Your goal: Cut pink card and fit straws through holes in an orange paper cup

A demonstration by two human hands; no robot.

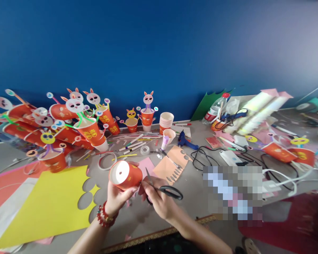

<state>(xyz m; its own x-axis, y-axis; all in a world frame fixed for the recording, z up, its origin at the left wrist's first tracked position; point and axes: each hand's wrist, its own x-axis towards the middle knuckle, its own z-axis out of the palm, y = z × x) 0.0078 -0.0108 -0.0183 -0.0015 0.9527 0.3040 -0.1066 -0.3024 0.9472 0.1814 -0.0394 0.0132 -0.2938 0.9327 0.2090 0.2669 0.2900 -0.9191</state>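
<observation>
My left hand is wrapped round a red paper cup, tilted so that its white base, with a small dark hole in it, faces up and left. Black-handled scissors are in my right hand. One blade points up beside the cup; the other blade's tip is hidden near the cup's side, and I cannot tell whether it pierces the wall. Both hands are close together over the table. Just behind them lie pink paper and an orange sheet with pieces cut from its edges.
Yellow paper with round cut-outs lies at left. Red cups with paper animal heads crowd the back left. Stacked cups, a blue glue gun and a bottle stand or lie behind. Cables and a power strip are at right.
</observation>
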